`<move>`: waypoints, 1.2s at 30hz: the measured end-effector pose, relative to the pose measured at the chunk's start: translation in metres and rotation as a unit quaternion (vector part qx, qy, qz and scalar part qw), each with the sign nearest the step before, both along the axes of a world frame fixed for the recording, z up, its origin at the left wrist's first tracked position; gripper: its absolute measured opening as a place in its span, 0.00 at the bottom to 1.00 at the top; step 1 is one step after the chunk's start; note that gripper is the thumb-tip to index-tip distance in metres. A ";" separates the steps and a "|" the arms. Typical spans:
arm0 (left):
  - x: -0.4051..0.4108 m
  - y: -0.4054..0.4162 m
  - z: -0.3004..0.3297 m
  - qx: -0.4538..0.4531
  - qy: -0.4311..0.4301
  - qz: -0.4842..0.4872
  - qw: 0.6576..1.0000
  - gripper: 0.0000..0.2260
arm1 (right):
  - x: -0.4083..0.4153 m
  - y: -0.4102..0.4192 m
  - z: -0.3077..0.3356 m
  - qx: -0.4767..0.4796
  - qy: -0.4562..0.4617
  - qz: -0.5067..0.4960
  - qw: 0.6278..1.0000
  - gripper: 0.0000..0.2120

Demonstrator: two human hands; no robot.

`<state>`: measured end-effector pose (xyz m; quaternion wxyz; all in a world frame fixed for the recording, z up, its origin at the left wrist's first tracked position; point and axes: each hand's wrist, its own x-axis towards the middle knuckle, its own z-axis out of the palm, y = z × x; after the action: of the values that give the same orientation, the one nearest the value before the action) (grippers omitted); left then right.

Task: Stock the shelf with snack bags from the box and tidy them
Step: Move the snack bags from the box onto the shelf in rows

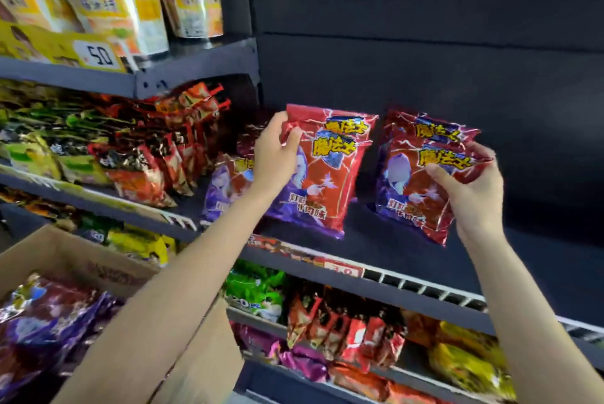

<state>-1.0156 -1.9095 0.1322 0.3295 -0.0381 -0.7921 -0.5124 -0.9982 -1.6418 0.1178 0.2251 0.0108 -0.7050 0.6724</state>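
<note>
Two pairs of red-and-purple foil snack bags (322, 174) are gripped upright on the dark metal shelf (376, 245) by the left hand (276, 150) and right hand (470, 188); more bags are left in the cardboard box (81, 259) below it.

At frame centre, two pairs of snack bags (322, 171) are standing side by side on the middle shelf (376, 248). More packets (157, 155) are lying to their left. The cardboard box (65, 259) is sitting lower left, holding bags.
</note>
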 end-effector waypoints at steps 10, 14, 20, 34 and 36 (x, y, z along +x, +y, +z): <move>-0.099 0.042 -0.052 0.036 -0.080 0.047 0.995 0.19 | -0.024 0.014 -0.004 -0.058 -0.054 0.064 0.995 0.20; -0.111 0.049 -0.064 0.046 -0.048 -0.004 0.998 0.23 | -0.035 -0.001 -0.017 -0.081 -0.112 0.108 0.984 0.22; -0.100 0.047 -0.054 0.067 -0.138 -0.076 0.985 0.23 | -0.063 -0.039 -0.052 -0.170 -0.219 0.150 0.949 0.18; -0.027 0.008 -0.080 -0.329 -0.201 -0.084 0.919 0.36 | -0.061 -0.080 -0.077 0.044 -0.170 0.159 0.972 0.60; -0.023 0.009 -0.078 -0.326 -0.195 -0.077 0.922 0.36 | -0.049 -0.078 -0.072 0.114 -0.128 0.106 0.979 0.58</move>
<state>-1.0383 -1.9009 0.0547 0.0973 -0.1031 -0.9587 -0.2467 -1.0476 -1.7200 0.0460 0.0579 0.0246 -0.7951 0.6032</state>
